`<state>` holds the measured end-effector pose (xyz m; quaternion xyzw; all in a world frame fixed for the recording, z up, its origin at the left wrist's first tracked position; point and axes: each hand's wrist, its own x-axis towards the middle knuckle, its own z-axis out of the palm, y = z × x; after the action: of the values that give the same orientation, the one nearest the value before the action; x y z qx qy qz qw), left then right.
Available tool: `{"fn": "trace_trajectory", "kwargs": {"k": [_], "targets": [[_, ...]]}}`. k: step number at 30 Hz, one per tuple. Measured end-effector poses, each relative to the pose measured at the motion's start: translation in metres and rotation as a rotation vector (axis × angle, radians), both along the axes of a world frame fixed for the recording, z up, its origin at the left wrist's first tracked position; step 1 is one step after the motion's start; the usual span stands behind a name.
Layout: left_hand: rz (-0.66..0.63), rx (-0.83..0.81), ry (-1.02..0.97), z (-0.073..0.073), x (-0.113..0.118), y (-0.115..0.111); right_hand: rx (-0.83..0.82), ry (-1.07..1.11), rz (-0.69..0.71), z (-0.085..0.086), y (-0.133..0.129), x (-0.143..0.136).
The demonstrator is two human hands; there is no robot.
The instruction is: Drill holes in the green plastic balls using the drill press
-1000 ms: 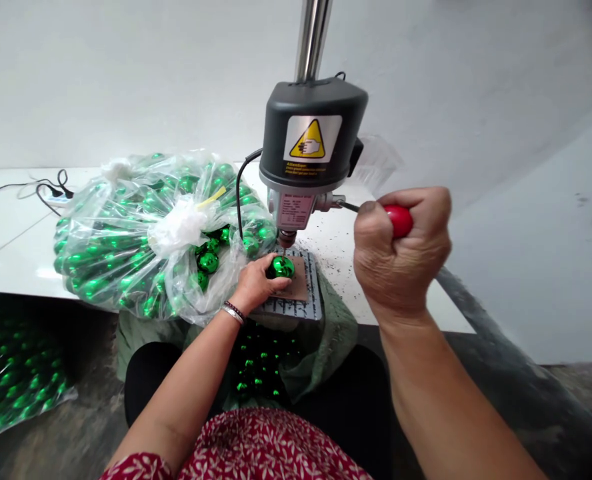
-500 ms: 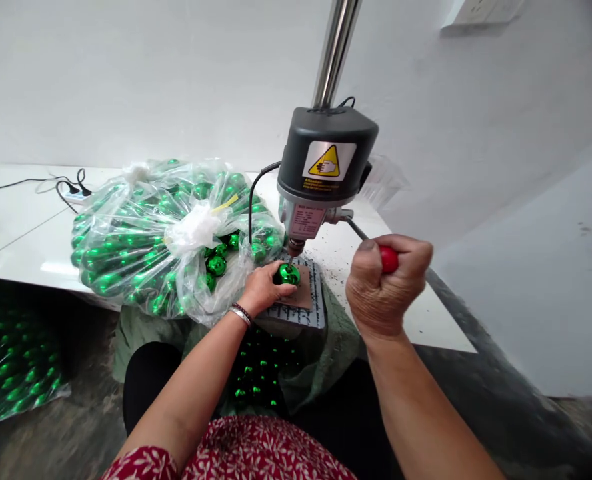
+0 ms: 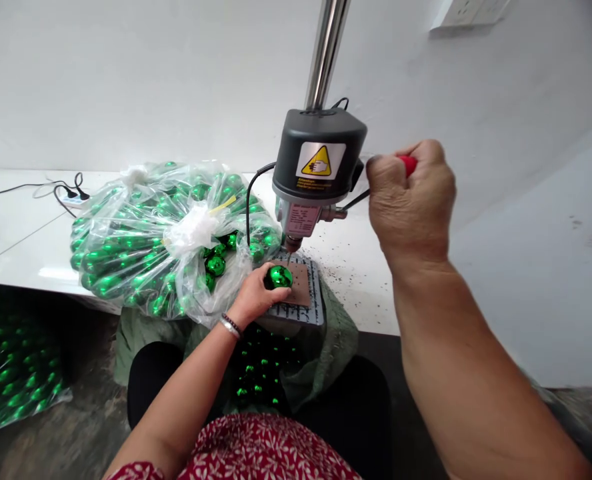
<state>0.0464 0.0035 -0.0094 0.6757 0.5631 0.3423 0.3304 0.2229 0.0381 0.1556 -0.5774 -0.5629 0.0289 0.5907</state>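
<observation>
Right of the drill (image 3: 319, 157), our right hand (image 3: 413, 207) grips the knob (image 3: 410, 164)! Below the drill, our left hand (image 3: 253, 293) pinches a ball (image 3: 281, 276); the bag (image 3: 193, 230) bulges drill-left!

Shiny grn ball (image 3: 279, 276), red knob (image 3: 409, 164), dk gry drill head (image 3: 321, 127), wht-ylw-blk triangle sticker (image 3: 322, 161), pinkish label (image 3: 302, 219), silver column (image 3: 325, 60), brn board (image 3: 300, 285), gry base plate (image 3: 316, 297) striped blk, dull grn cloth (image 3: 340, 327), wht tabletop (image 3: 19, 247), blk trousers (image 3: 151, 370), red top (image 3: 271, 445) w/ whitish leaf print, lt gry wall (image 3: 126, 80)
</observation>
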Motion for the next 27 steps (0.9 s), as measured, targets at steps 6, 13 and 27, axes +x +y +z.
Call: {"fn": "trace_trajectory", "kwargs": {"k": [6,13,27], "targets": [[-0.346,-0.169,0.33,0.028,-0.046,-0.048,0.026,0.014,0.019,-0.004,-0.002,-0.002],[0.124,0.039,0.639,0.031,-0.083,-0.011,0.046,0.012,0.007,-0.004,-0.002,-0.003],[0.225,-0.035,0.712,0.001,-0.103,0.037,0.043,0.072,-0.024,-0.005,0.0,-0.003]]}}
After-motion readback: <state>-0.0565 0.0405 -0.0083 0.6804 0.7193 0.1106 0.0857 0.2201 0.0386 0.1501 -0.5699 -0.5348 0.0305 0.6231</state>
